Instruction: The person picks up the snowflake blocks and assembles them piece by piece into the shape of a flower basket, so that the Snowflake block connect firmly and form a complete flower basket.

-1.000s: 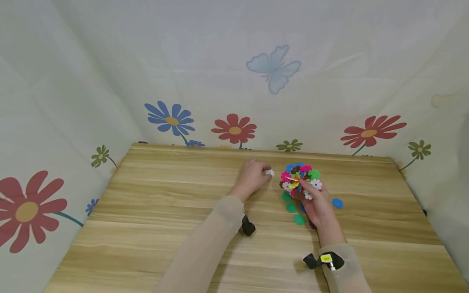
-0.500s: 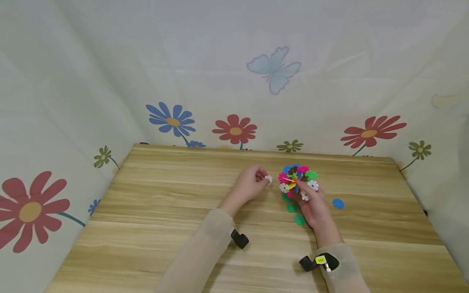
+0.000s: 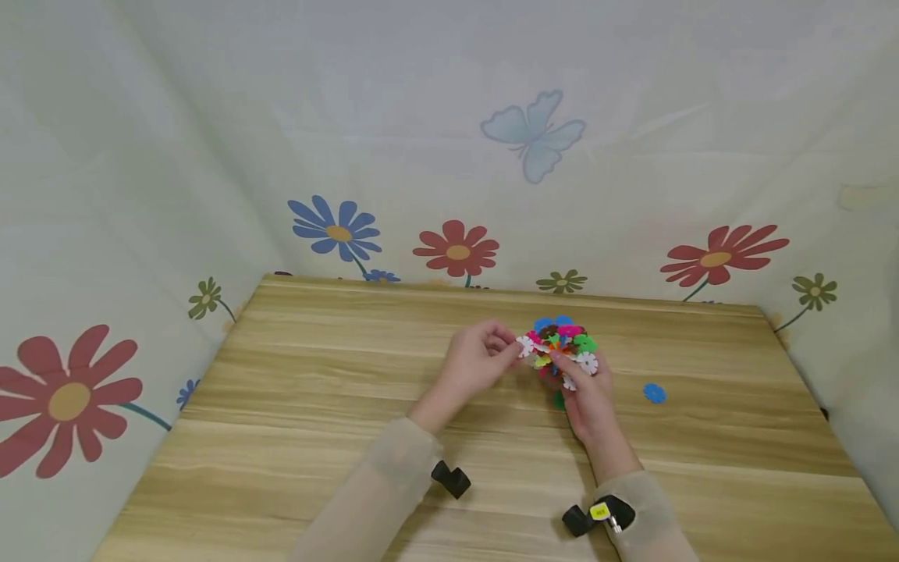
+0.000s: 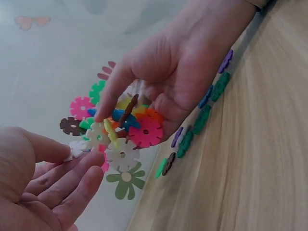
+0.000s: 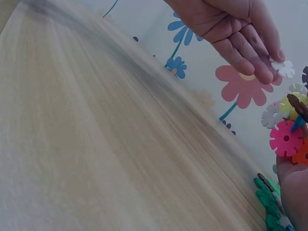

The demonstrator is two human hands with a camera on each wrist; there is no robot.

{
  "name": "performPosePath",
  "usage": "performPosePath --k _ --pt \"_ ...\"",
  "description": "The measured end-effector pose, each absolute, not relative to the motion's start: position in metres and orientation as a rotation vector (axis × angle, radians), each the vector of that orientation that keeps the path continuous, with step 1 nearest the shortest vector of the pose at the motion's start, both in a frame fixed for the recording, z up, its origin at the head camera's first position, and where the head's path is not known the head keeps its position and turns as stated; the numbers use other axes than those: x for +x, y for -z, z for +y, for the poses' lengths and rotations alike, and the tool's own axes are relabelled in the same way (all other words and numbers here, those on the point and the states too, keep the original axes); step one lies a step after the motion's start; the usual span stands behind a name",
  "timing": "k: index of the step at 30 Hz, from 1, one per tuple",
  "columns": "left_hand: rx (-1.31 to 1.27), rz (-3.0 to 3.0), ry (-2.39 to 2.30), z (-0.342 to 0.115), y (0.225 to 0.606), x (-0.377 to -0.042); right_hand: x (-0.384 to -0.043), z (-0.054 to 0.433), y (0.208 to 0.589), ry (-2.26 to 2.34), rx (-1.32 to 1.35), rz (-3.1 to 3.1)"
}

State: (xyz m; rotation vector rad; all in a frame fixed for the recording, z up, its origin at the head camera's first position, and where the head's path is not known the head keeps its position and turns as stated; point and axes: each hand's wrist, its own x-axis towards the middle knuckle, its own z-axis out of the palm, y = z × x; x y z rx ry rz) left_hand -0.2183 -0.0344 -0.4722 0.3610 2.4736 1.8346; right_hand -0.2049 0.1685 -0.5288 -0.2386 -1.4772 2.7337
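In the head view my left hand (image 3: 476,359) pinches a white snowflake disc (image 3: 525,346) between thumb and fingers. My right hand (image 3: 593,402) grips a cluster of interlocked snowflake discs (image 3: 570,331), its thumb lying over the front. Pink, blue, green, white, brown, orange and yellow discs make up this cluster. Seen from the left wrist, the pinched white disc (image 4: 78,149) is right beside the cluster's left edge; whether they touch I cannot tell. The right wrist view shows the same white disc (image 5: 284,68) at my left fingertips, with the cluster's pink disc (image 5: 286,138) below.
A loose blue disc (image 3: 655,393) lies on the wooden table (image 3: 337,359), right of my right hand. Under that hand a green disc (image 3: 559,400) peeks out. Several loose discs, including a green one (image 4: 201,119), lie in rows in the left wrist view. A flower-printed curtain (image 3: 393,140) hangs behind.
My left hand has brought the white disc down and right, up to the cluster. My right hand has shifted left with the cluster, covering more of the green discs on the table.
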Motion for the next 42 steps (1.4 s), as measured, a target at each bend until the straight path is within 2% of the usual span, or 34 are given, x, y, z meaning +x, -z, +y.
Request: performPosePath --k 21,42 --pt "0.639 2.768 -1.657 -0.022 0.478 -0.214 -0.206 0.169 0.532 -2.571 -0.143 -1.523" --pt "0.663 2.742 -1.666 -0.019 0.482 -0.21 -0.204 0.177 0.532 -2.511 -0.06 -1.762"
